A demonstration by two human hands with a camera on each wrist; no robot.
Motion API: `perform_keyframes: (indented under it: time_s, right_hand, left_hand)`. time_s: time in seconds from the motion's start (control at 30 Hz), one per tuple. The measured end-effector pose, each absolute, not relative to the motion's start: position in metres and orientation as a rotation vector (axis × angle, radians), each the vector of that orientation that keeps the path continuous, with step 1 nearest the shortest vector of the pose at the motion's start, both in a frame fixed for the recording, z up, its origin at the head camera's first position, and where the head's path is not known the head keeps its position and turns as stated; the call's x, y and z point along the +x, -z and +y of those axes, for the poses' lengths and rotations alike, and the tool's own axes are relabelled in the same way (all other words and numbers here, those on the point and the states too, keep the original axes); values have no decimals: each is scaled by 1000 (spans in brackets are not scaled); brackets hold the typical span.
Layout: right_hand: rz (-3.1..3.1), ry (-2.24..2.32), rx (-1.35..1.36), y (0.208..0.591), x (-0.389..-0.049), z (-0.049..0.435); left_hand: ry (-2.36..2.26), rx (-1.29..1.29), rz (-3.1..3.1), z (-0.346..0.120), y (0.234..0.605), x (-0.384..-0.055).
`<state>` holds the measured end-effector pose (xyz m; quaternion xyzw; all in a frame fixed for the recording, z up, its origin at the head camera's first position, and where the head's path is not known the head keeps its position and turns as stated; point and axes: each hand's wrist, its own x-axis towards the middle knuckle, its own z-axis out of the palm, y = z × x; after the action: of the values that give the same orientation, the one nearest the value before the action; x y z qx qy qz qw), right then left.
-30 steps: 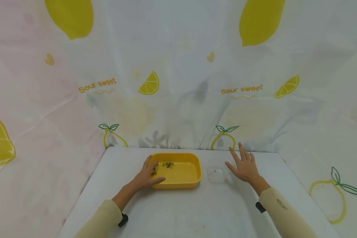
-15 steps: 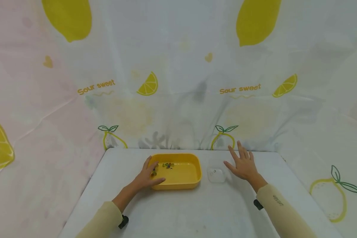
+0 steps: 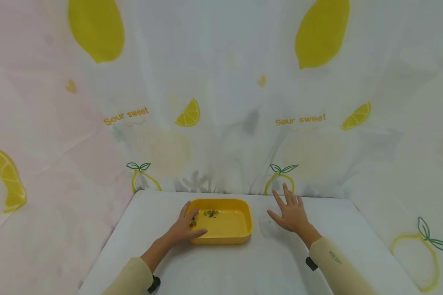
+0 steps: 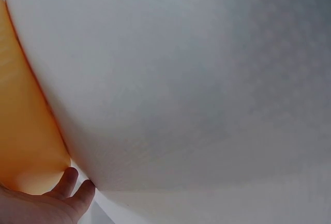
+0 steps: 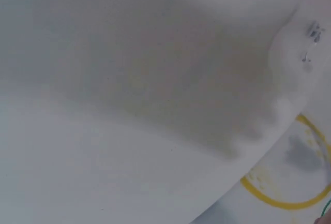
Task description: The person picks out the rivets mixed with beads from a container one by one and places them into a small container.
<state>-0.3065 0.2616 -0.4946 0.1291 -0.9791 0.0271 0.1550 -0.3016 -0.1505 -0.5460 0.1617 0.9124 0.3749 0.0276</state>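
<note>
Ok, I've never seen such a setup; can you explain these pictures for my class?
These show bare-handed human work, not a machine. The wide picture comes from a camera worn on the head, looking forward and down; the other two come from cameras worn on each wrist. On the white table sit a yellow tray, with what look like small marbles toward its left end, and, to its right, a clear item that is hard to make out. The left hand rests at the tray's left end. The right hand is spread beside the clear item, holding nothing visible.

Beige slvs (image 3: 131,276) w/ blk wrist units (image 3: 154,284), dark print (image 3: 335,257) on R slv (image 3: 341,272).
</note>
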Motion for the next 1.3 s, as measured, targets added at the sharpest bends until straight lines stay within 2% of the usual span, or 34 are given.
perform_keyframes:
  time_s: [0.2, 0.47, 1.3]
  right_hand:
    - [-2797, -73, 426, 502, -304, 255]
    - [-2767, -103, 484, 492, -315, 236]
    - [-2620, -174, 684, 500, -311, 196]
  left_hand:
    - [-1152, 494, 2811, -149, 550, -294]
    - [-1152, 493, 2844, -152, 539, -296]
    - [-1104, 524, 2838, -151, 539, -293]
